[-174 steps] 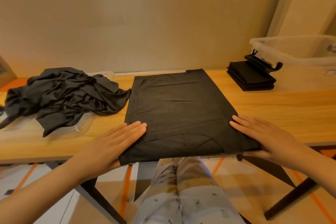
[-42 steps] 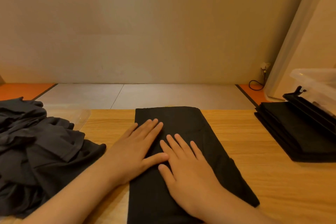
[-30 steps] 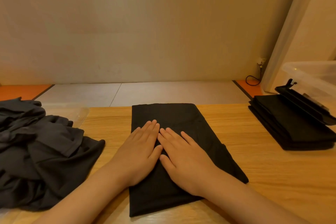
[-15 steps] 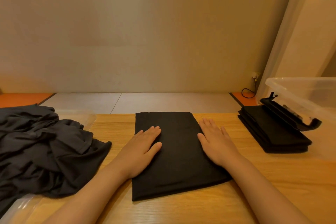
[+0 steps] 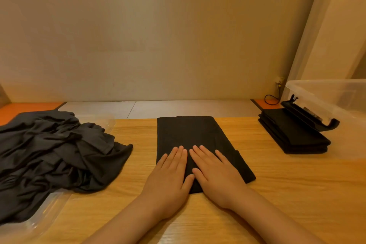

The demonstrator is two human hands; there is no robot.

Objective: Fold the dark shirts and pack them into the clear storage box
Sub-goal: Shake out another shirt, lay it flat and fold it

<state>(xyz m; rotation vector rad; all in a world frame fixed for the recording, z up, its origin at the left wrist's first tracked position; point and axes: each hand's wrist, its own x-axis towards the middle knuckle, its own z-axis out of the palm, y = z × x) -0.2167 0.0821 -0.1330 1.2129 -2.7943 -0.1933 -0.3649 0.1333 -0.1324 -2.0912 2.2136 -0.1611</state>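
A folded black shirt (image 5: 190,134) lies as a narrow rectangle in the middle of the wooden table (image 5: 297,188). My left hand (image 5: 168,178) and my right hand (image 5: 215,176) press flat on its near end, side by side, fingers straight. A stack of folded black shirts (image 5: 293,134) sits at the right, next to the clear storage box (image 5: 336,93). A heap of unfolded dark grey shirts (image 5: 49,154) lies at the left.
A black clip handle (image 5: 311,117) of the box hangs over the folded stack. A clear plastic lid (image 5: 45,210) lies under the heap at the left. A wall stands behind the table, with a black cable (image 5: 271,99) on the floor at the right.
Both hands have slid from the shirt's two sides to its middle and now lie together near its front end. The shirt looks narrower than half a second ago.
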